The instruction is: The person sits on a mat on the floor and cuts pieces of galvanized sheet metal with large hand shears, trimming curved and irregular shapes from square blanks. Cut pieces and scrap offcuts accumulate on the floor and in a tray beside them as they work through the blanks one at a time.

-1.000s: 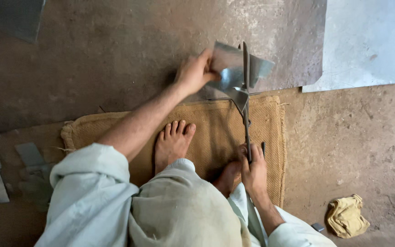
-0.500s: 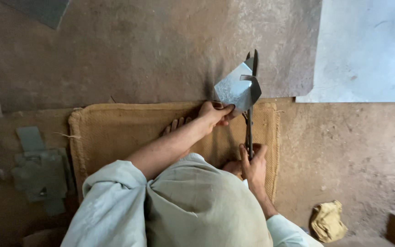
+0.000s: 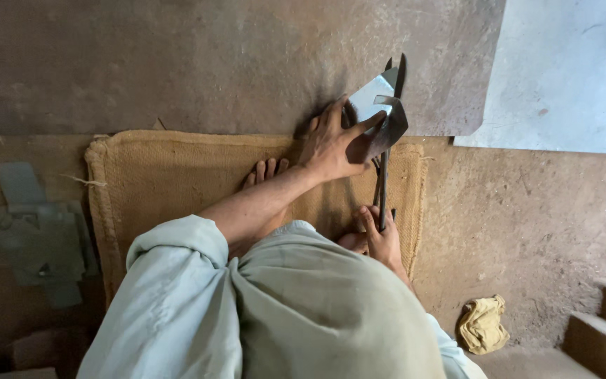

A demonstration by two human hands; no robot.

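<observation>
Metal sheet piece [image 3: 372,98]: pale silver-grey, bright on its flat face; curled strip at its lower edge darker grey. Shears [image 3: 384,175]: dark grey, almost black along the blades.

Burlap mat [image 3: 170,175]: tan-yellow, coarse woven texture, frayed paler edge at the left. Floor [image 3: 527,210]: mottled brown, with darker grey-brown patches toward the far edge. Large sheet [image 3: 569,77] at the floor's far right corner: pale blue-grey, faintly speckled.

Cut pieces [image 3: 36,231] at the floor's left edge: dull grey-green. Crumpled cloth [image 3: 483,324] near the right edge: mustard yellow. Sleeve [image 3: 170,295] and garment: pale grey-green, plain, unpatterned.
</observation>
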